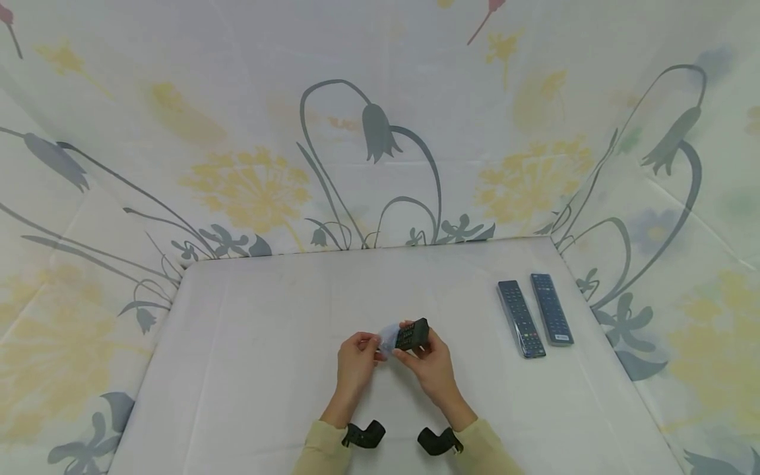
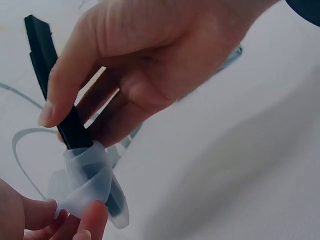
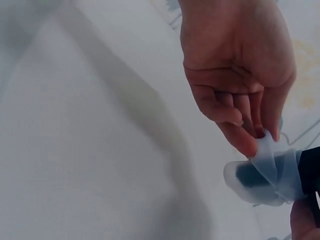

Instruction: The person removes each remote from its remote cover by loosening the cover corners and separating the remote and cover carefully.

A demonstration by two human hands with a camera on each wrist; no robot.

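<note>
Above the table, my right hand [image 1: 436, 373] holds a black remote control [image 1: 412, 335] with rows of small buttons, thumb on one side and fingers on the other. A translucent, pale bluish soft cover [image 2: 92, 185] wraps the remote's other end, and the dark end shows through it. My left hand [image 1: 355, 366] pinches a loose flap of this cover between thumb and fingers, seen close in the right wrist view at the cover's edge [image 3: 265, 162]. The remote's bare half sticks out past the right fingers in the left wrist view.
Two longer dark remote controls lie side by side at the table's right, one [image 1: 521, 320] nearer my hands and another [image 1: 552, 310] beyond it. Under everything is a white-covered table [image 1: 267, 316]. Flower-patterned cloth [image 1: 261, 119] hangs behind it and along both sides.
</note>
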